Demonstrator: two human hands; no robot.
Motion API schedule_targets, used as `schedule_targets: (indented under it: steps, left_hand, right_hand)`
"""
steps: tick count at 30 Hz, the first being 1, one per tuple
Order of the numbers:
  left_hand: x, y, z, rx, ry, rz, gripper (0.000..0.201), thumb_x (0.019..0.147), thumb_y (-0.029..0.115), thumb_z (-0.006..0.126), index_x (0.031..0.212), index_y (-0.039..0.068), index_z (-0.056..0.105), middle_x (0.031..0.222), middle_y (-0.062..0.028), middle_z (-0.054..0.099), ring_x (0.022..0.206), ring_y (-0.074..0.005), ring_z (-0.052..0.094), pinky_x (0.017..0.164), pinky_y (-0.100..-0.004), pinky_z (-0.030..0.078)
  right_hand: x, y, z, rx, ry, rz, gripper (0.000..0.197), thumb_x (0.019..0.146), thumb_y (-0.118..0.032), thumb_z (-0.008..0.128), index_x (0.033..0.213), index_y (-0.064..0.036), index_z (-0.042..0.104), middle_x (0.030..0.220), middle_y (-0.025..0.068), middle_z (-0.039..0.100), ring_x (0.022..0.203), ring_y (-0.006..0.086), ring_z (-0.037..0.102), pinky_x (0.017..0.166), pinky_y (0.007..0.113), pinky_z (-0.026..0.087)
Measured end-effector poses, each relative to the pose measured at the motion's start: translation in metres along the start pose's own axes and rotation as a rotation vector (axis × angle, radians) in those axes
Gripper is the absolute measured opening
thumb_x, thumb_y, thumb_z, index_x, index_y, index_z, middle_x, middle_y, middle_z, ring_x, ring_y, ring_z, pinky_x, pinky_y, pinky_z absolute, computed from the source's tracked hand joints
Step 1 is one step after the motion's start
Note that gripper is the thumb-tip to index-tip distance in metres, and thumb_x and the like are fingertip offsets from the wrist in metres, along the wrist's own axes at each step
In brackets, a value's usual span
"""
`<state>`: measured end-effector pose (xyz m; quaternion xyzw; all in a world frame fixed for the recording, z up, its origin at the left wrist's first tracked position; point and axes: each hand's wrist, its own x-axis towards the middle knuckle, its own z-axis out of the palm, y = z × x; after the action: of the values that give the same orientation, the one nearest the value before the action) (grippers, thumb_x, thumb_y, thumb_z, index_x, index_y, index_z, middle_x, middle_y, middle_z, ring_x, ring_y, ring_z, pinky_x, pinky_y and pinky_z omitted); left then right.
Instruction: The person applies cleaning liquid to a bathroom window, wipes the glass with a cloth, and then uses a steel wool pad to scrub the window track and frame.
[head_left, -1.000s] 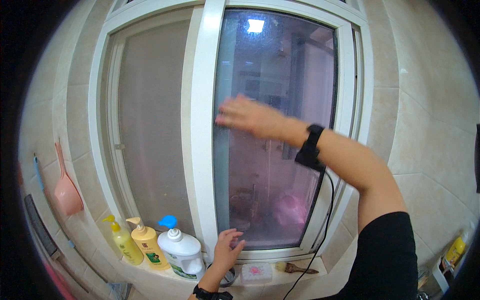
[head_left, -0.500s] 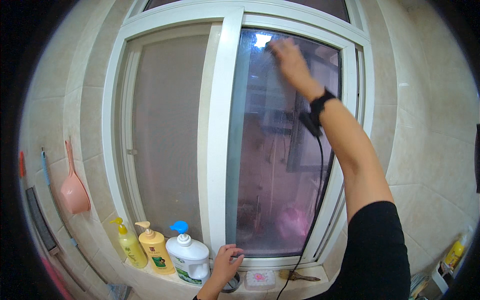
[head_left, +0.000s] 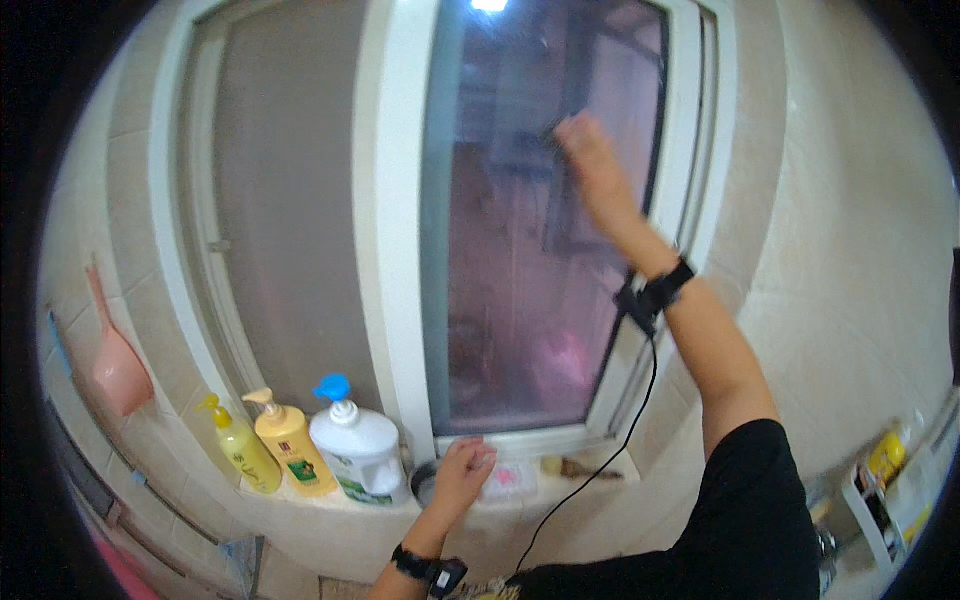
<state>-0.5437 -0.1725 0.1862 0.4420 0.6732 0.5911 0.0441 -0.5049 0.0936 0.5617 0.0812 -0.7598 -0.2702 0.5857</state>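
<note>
Raised in front of the right-hand window pane [head_left: 500, 300], my right hand [head_left: 600, 175] has its fingers bent together at the glass. A small dark thing shows at the fingertips; motion blur and the hand hide what it is. A black strap with a dark device [head_left: 655, 297] and cable is on that wrist. My left hand [head_left: 464, 474] is low over the windowsill, its fingers loosely bent and apart, nothing visible in them. It is nearest to a dark round bowl [head_left: 425, 486] and a pale box with a pink pattern [head_left: 512, 480]. Another black strap circles the left wrist.
Pump bottles stand left on the sill: light yellow [head_left: 245, 455], deeper yellow [head_left: 297, 452] and white with a blue pump [head_left: 358, 455]. A brush [head_left: 580, 468] lies at its right. A pink ladle [head_left: 118, 370] hangs on the tiled wall. A white caddy [head_left: 868, 510] is far right.
My right hand has moved down the pane, its elbow lower. The view has tilted downward, so the window and sill appear higher. My left hand stays near the bowl and pale box.
</note>
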Motion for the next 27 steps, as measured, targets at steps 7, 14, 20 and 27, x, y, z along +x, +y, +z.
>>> schedule_targets:
  steps: [7,14,20,27]
  left_hand:
    - [0.007,0.019,0.088,-0.262,-0.328,0.068,0.018,0.084,0.012,0.063,0.102,0.011,0.065,0.114,-0.0087,0.054,0.094,-0.0179,0.057,0.078,-0.028,0.049]
    - [-0.01,0.06,0.167,-0.749,-0.5,-0.316,0.053,0.093,0.034,0.05,0.138,0.013,0.033,0.138,-0.0104,0.04,0.117,-0.023,0.047,0.094,-0.0319,0.041]
    - [-0.069,0.074,0.261,-1.319,-0.955,-0.73,0.06,0.094,0.054,0.03,0.137,0.012,0.033,0.137,-0.012,0.04,0.124,-0.0257,0.042,0.104,-0.0418,0.034]
    - [-0.195,0.021,0.445,-1.521,-1.059,-1.452,0.039,0.096,0.033,0.043,0.118,0.002,0.053,0.117,-0.0155,0.057,0.108,-0.0264,0.055,0.088,-0.0393,0.049]
  right_hand:
    - [-0.243,-0.086,-0.063,0.166,-0.607,0.058,0.055,0.084,-0.001,0.044,0.138,-0.0128,0.037,0.144,0.0157,0.031,0.131,0.0326,0.035,0.108,0.042,0.03]
    - [-0.292,-0.15,-0.155,0.555,0.003,1.171,0.054,0.083,0.004,0.049,0.136,-0.0044,0.041,0.137,0.0141,0.044,0.109,0.0134,0.052,0.09,0.027,0.044]
    - [-0.391,-0.244,-0.247,0.564,-0.056,1.481,0.054,0.086,-0.008,0.05,0.138,-0.0083,0.036,0.136,0.0177,0.042,0.124,0.0279,0.041,0.103,0.036,0.032]
    - [-0.54,-0.264,-0.428,0.042,-0.58,1.696,0.046,0.088,-0.018,0.053,0.132,-0.0113,0.045,0.139,0.0169,0.039,0.131,0.0324,0.033,0.106,0.037,0.029]
